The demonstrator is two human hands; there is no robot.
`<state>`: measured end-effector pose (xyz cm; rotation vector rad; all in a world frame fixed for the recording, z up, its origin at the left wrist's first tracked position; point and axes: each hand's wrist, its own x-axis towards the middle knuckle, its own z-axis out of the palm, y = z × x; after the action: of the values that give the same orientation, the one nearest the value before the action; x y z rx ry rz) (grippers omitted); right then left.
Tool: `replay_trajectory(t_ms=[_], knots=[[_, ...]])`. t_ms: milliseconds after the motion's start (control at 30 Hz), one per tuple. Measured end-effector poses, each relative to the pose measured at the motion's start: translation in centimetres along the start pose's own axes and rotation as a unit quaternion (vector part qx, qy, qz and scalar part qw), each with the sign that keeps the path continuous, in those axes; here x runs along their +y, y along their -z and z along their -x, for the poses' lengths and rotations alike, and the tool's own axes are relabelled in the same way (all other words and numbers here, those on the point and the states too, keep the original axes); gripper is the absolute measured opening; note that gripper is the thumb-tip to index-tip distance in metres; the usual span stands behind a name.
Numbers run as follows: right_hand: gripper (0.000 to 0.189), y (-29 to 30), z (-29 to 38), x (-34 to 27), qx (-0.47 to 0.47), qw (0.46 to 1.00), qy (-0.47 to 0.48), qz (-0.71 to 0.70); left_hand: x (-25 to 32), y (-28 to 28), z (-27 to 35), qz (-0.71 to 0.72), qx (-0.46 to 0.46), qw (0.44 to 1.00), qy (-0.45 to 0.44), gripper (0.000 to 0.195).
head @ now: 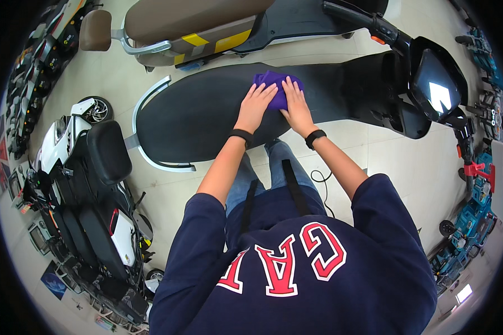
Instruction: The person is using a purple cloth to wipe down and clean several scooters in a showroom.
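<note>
A folded purple cloth [276, 97] lies on the long black seat [193, 113] of a scooter in front of me. My left hand [257, 104] holds the cloth's near left side, its fingertips on the fabric. On the right side of the cloth rests my right hand [295, 102], fingers stretched forward and thumb at the near edge. Both hands press the cloth against the seat from above. Silver grab rails [140, 113] curve around the seat's left end, with a black backrest [109, 153] beyond them.
Another scooter with a brown seat [193, 19] stands close behind. To the right are a handlebar [392, 31] and a black-framed mirror [438, 83]. A white and black motorbike [63, 142] is at the left. A black cable [325, 180] lies on the tiled floor [385, 167].
</note>
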<state>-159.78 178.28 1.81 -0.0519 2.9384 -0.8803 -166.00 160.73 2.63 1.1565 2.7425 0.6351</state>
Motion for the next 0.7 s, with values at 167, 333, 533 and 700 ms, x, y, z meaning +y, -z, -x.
replay_trajectory(t_ms=[167, 333, 533, 700], knots=[[0.078, -1.6, -4.7, 0.7, 0.008, 0.999, -0.027, 0.04, -3.2, 0.2, -3.4, -0.038, -0.02, 0.998, 0.036, 0.05], [0.067, -3.1, -8.7, -0.8, -0.06, 0.997, -0.034, 0.04, -7.3, 2.1, -3.7, -0.022, -0.066, 0.996, 0.064, 0.051], [0.067, -6.7, -12.2, -6.0, -0.055, 0.998, -0.006, 0.008, -12.9, 4.4, 0.1, 0.001, 0.004, 0.997, 0.076, 0.058], [0.068, -9.9, -15.5, -10.2, -0.042, 0.998, 0.047, 0.026, -17.8, 7.3, 3.4, -0.011, 0.066, 0.995, 0.077, 0.041]])
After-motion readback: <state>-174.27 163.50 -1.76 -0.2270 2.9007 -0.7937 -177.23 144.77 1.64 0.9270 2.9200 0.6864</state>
